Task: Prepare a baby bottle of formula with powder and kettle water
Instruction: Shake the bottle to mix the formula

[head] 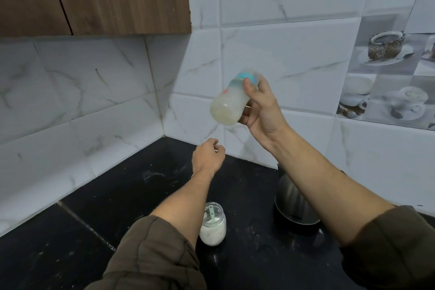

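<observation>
While the right hand point(261, 106) gripped the bottle point(229, 106) in the air before the tiled wall point(306, 19), well above the worktop point(117, 207), its thumb lay across the neck just below the blue collar point(246, 77) and its fingers curled round the far side. The bottle was tilted, base down towards the left, cloudy with pale liquid and smeared by blur, so it was probably being shaken. The left hand point(207, 155) hovered lower, loosely curled and holding nothing.

The bottle looked like stiff, light plastic with a smooth wall. Most of its weight was likely the liquid, which would slosh and tug at the grip. The narrow part under the collar seemed the safest hold, since the fingers could lock there against slipping. A loose collar might leak.

I counted one bottle, one glass jar point(213, 228) of white powder standing on the worktop with one scoop point(210, 213) inside it, and one steel kettle point(294, 200) partly hidden beneath the right forearm. Two hands were in view.
</observation>
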A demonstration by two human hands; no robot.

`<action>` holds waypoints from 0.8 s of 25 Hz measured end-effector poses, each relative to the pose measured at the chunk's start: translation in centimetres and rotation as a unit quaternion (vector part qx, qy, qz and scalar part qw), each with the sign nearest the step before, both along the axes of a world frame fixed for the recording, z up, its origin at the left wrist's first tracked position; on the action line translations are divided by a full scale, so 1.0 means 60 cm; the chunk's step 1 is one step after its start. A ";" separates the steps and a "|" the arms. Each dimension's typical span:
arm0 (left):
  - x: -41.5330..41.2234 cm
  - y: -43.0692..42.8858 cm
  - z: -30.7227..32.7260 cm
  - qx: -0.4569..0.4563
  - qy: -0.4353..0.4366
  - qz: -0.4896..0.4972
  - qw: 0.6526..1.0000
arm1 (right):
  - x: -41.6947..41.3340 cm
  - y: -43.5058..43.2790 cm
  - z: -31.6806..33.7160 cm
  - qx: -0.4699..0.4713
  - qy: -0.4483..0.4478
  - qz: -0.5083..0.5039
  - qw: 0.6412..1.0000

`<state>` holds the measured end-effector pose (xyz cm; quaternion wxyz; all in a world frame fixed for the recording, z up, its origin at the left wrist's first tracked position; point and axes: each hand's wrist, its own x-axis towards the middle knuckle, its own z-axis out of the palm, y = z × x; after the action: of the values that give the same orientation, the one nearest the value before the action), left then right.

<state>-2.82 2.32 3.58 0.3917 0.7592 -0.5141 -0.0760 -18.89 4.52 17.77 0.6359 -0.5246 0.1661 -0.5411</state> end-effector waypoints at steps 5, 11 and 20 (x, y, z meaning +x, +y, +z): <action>0.000 0.000 -0.001 -0.003 0.000 0.003 1.000 | -0.008 -0.023 0.013 0.106 -0.153 -0.020 0.982; -0.001 -0.001 0.002 -0.001 0.011 0.000 1.000 | 0.002 -0.012 0.004 0.032 -0.048 0.001 0.998; 0.003 0.000 0.007 0.004 0.005 0.004 1.000 | 0.003 0.004 0.006 0.019 -0.003 0.042 0.999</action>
<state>-2.65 2.32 3.98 0.3917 0.7626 -0.5084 -0.0806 -18.69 4.79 18.10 0.6683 -0.5175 0.1518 -0.5123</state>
